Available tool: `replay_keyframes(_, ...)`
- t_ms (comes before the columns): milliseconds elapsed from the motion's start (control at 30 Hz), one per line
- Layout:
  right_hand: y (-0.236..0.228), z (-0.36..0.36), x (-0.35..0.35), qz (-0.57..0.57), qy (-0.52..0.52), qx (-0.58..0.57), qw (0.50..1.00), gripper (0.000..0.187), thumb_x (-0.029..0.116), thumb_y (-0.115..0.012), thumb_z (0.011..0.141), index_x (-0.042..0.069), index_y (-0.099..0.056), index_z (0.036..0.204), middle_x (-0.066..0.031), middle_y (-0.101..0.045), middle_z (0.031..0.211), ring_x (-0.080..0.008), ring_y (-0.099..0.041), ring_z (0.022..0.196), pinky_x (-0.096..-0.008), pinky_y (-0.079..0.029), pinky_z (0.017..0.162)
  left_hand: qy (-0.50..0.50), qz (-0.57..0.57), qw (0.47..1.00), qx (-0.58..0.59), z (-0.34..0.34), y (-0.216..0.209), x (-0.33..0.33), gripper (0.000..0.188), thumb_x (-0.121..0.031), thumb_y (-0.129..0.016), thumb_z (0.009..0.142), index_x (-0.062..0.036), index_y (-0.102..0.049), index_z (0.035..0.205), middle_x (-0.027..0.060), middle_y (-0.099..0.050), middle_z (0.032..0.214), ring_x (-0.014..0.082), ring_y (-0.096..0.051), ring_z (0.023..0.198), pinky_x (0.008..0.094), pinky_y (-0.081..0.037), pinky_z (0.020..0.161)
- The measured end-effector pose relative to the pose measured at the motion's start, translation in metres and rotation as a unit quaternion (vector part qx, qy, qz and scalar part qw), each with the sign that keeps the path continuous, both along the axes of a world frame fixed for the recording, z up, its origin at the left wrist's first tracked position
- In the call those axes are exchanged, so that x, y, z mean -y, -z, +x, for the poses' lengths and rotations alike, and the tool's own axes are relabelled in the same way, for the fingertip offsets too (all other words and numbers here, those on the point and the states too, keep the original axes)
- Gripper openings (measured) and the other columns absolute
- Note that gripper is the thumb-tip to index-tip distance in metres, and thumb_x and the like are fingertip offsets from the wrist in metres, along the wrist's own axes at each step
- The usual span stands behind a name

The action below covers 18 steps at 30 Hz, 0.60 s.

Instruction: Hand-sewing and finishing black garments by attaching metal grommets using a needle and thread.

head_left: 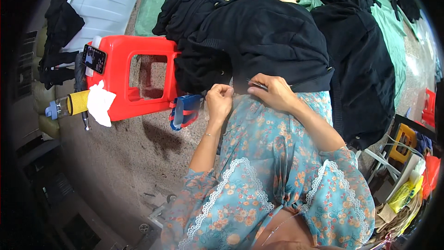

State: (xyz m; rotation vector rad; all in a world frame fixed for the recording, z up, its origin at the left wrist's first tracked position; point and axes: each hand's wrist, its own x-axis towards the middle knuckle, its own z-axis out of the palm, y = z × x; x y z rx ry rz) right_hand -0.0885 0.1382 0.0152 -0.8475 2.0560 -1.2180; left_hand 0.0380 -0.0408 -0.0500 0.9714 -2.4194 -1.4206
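Observation:
A black garment (268, 32) with ribbed edges is spread over my lap and beyond my knees. My right hand (276, 93) is closed around a small thin metal tool (257, 84) with a pointed end, perhaps thread snips; its exact kind is unclear. The tool points left, just over the near edge of the garment. Beside it, my left hand (219, 103) is pinched, thumb against curled fingers, at the garment's left edge. Anything between those fingertips is too small to make out. A gap separates the two hands.
Left stands a red plastic stool (118, 104) with a phone (95, 59), a white tissue (100, 103) and a blue pouch (186, 111) around it. A bottle (64, 105) is beyond. More black garments (360, 60) lie on green sheeting (391, 32). A crammed basket (397, 208) is right.

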Motion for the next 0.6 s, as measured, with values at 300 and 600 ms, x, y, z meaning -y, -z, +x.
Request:
replay_keyframes(300,-0.011,0.001,0.009,-0.023,-0.005,-0.102,0.994,0.025,0.022,-0.059,0.094,0.002,-0.063,0.109,-0.0175,-0.068,0.099,-0.0355,-0.068,0.087,-0.0408,-0.053,0.076,-0.035,0.03,0.999,-0.023,-0.001,0.001,-0.013,0.012,-0.009,-0.063,0.089,0.0016,-0.062,0.082,0.0106,-0.059,0.083,0.02,-0.06,0.072,0.0318,-0.048,0.066)
replay_keyframes(600,-0.019,0.011,0.033,0.022,-0.136,-0.337,0.931,0.012,0.013,-0.068,0.074,0.005,-0.061,0.081,-0.0136,-0.063,0.076,-0.0295,-0.067,0.064,-0.0383,-0.053,0.056,-0.064,0.023,0.994,-0.087,-0.001,-0.003,-0.022,0.012,-0.008,-0.06,0.092,0.0004,-0.058,0.084,0.0104,-0.056,0.087,0.0198,-0.057,0.075,0.0313,-0.048,0.067)
